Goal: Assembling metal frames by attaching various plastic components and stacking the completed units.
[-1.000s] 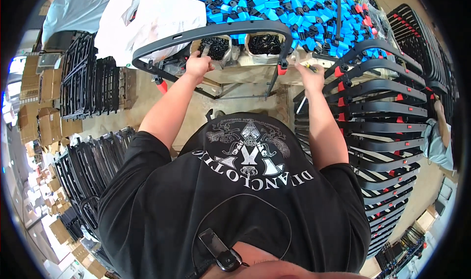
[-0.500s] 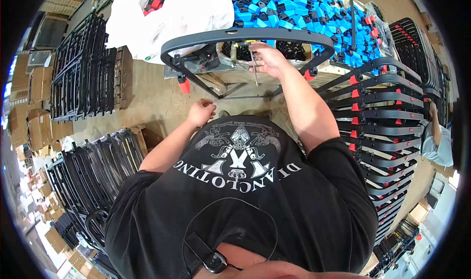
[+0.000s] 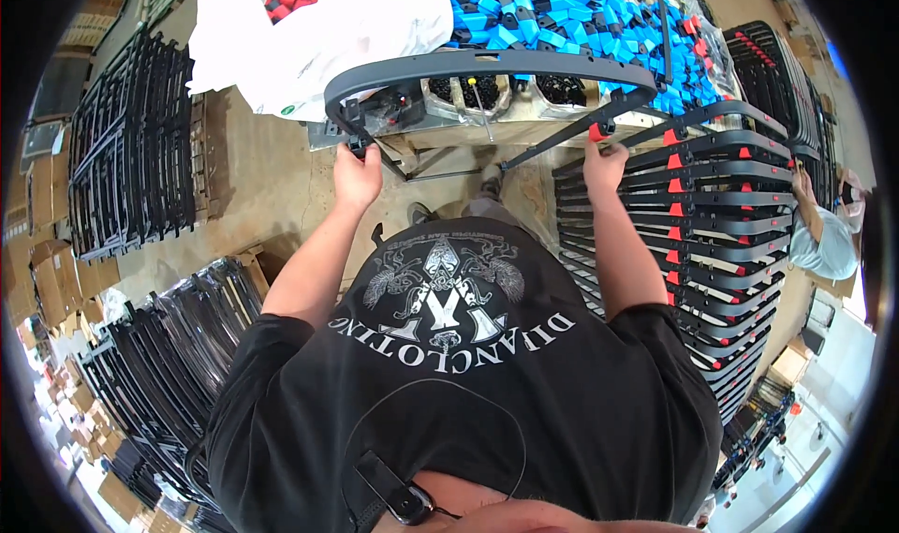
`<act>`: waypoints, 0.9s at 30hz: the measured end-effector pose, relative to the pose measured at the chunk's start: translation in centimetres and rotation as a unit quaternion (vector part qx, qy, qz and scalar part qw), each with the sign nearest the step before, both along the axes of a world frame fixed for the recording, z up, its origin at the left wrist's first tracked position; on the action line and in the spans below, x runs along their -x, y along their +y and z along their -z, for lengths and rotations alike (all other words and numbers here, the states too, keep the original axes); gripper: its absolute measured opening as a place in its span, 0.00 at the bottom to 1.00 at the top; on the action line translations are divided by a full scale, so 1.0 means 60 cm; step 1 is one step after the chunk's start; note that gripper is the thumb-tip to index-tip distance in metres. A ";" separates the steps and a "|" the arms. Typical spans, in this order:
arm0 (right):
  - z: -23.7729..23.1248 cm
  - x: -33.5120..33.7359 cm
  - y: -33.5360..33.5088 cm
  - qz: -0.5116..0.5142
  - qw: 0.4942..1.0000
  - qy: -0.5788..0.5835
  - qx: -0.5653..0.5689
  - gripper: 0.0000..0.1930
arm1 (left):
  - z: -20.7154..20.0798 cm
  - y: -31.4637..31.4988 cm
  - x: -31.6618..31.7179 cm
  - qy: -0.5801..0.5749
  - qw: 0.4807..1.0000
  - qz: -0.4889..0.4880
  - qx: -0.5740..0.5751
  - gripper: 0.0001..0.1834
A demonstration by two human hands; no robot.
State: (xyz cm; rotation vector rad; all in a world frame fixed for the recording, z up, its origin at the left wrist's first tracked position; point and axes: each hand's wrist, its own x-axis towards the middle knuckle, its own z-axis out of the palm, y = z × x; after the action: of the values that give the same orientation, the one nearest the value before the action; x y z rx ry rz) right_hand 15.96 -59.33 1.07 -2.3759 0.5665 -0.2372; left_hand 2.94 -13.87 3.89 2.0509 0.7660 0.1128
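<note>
A curved black metal frame stands in front of me against the worktable. My left hand is closed round the fitting at the frame's left side; the fingers cover most of it. On the other side my right hand grips the red clip on the frame's right leg, its top showing above my fingers. A yellow-ended screwdriver lies over an open bag of small black parts, apart from both hands.
Blue and black plastic pieces heap on the table beside a white bag with red pieces. More black frames with red clips stack at right, near another person. Further racks of frames stand at left.
My right hand has left the screwdriver and moved right and down to the red clip. My left hand has risen from near my body to the frame's left fitting.
</note>
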 end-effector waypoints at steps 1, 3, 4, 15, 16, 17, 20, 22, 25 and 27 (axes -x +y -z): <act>0.029 -0.023 -0.036 -0.001 0.999 -0.037 0.021 0.36 | 0.026 -0.001 -0.014 -0.020 0.999 -0.028 0.001 0.20; 0.004 -0.065 -0.031 -0.072 0.992 0.074 -0.069 0.32 | 0.061 0.005 -0.017 -0.039 0.998 -0.038 -0.029 0.19; 0.008 -0.077 -0.031 -0.069 0.992 0.075 -0.071 0.32 | 0.062 0.002 -0.017 -0.041 0.998 -0.052 -0.010 0.20; -0.009 -0.109 -0.087 -0.222 0.926 0.302 0.050 0.19 | -0.084 0.022 -0.064 0.331 0.935 0.070 0.106 0.19; -0.032 -0.100 -0.075 -0.213 0.937 0.273 -0.051 0.17 | -0.098 0.016 -0.065 0.332 0.935 0.047 0.113 0.16; -0.045 -0.095 -0.070 -0.196 0.938 0.242 -0.152 0.14 | -0.098 0.008 -0.061 0.332 0.936 0.044 0.110 0.16; -0.016 -0.082 -0.098 -0.180 0.803 0.194 -0.534 0.08 | -0.060 -0.012 -0.044 0.135 0.982 -0.046 0.124 0.12; -0.006 -0.065 -0.097 -0.098 0.651 0.151 -0.738 0.13 | -0.054 -0.010 -0.040 0.136 0.980 -0.058 0.136 0.12; -0.012 -0.069 -0.100 -0.132 0.607 0.161 -0.767 0.11 | -0.058 -0.016 -0.047 0.139 0.974 -0.074 0.162 0.10; -0.043 -0.066 -0.091 -0.113 0.643 0.164 -0.740 0.11 | -0.072 -0.019 -0.054 0.160 0.971 -0.079 0.161 0.09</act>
State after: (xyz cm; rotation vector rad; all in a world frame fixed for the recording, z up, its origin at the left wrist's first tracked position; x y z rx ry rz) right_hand 19.89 -64.76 3.68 -0.7879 0.3339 0.6079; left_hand 6.17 -15.03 8.20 1.7165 1.0714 -0.2455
